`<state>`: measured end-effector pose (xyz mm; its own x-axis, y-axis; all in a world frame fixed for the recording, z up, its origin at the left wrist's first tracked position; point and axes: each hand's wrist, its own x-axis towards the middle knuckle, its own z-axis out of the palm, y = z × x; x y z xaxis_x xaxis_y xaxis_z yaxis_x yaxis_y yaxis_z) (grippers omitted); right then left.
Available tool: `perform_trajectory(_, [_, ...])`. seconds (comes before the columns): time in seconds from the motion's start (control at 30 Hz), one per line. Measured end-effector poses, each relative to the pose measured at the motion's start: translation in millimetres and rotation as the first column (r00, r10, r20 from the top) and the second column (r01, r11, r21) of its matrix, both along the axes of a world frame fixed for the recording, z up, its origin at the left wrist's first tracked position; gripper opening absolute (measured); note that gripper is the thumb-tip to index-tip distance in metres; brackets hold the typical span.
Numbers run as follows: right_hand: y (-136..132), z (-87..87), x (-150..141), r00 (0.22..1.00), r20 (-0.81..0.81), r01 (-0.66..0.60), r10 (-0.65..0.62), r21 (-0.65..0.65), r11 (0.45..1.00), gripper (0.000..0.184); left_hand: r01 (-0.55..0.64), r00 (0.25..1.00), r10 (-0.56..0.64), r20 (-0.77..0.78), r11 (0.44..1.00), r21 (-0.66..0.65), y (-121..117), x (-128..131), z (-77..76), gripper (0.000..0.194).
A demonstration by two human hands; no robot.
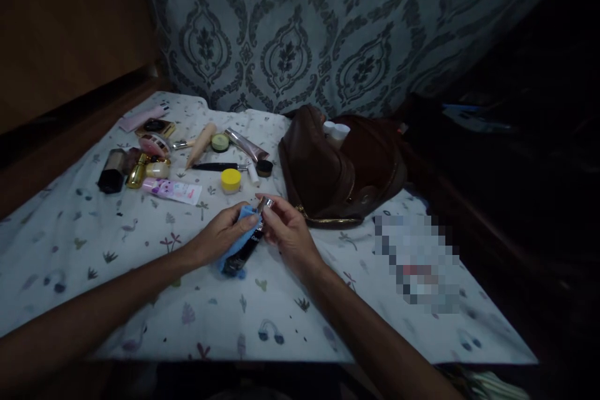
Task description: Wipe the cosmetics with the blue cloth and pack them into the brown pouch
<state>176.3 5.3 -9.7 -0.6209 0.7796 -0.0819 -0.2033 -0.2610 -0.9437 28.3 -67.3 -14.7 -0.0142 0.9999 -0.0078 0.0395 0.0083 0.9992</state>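
White-capped containers (339, 135) in bag (312, 159) near black tube (247, 251)

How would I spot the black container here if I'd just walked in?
Start from the big brown bag on the white patterned cloth. Just left and nearer the viewer, the left hand and right hand meet at the black container. Unlike the yellow-lidded jar beyond, it has a silvery top and a blue cloth around part of it.
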Motion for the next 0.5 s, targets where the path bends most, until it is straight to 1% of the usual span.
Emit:
perform_trajectory(0.07, [1, 1.7, 1, 1.0, -0.012, -0.008, 0.007, -0.052, 0.999, 0.047, -0.001, 1.0, 0.001, -0.004, 1.0, -0.011, -1, 3, -1.1, 0.055])
perform_trajectory(0.17, [1, 3.2, 2, 0.999, -0.033, -0.031, 0.027, -0.108, 0.994, 0.044, -0.048, 0.999, 0.049, 0.012, 0.998, -0.039, -2, 5, -0.2, 0.059])
perform_trajectory(0.23, [0, 4.0, 4, 0.996, -0.056, -0.069, 0.064, -0.105, 0.992, 0.041, -0.074, 0.996, 0.077, 0.046, 0.996, -0.059, -1, 5, 1.4, 0.062])
perform_trajectory(0.3, [-1, 4.8, 5, 0.991, -0.083, -0.109, 0.102, -0.073, 0.991, 0.037, -0.097, 0.992, 0.103, 0.068, 0.992, -0.076, -1, 3, 3.1, 0.064])
perform_trajectory(0.37, [0, 5.7, 7, 0.988, -0.108, -0.115, 0.11, -0.041, 0.993, 0.035, -0.116, 0.988, 0.125, 0.088, 0.987, -0.108, 0, 0, 4.8, 0.065])
perform_trajectory(0.4, [0, 6.1, 8, 0.988, -0.118, -0.104, 0.099, -0.035, 0.994, 0.035, -0.103, 0.986, 0.119, 0.113, 0.985, -0.138, 0, -2, 5.7, 0.065])
perform_trajectory(0.43, [1, 6.5, 9, 0.988, -0.128, -0.087, 0.082, -0.037, 0.995, 0.035, -0.065, 0.983, 0.094, 0.157, 0.982, -0.179, -1, -4, 6.6, 0.065])
perform_trajectory(0.5, [3, 7.4, 12, 0.989, -0.144, -0.048, 0.04, -0.05, 0.998, 0.036, 0.075, 0.959, 0.0, 0.282, 0.964, -0.255, -3, -7, 8.2, 0.066])
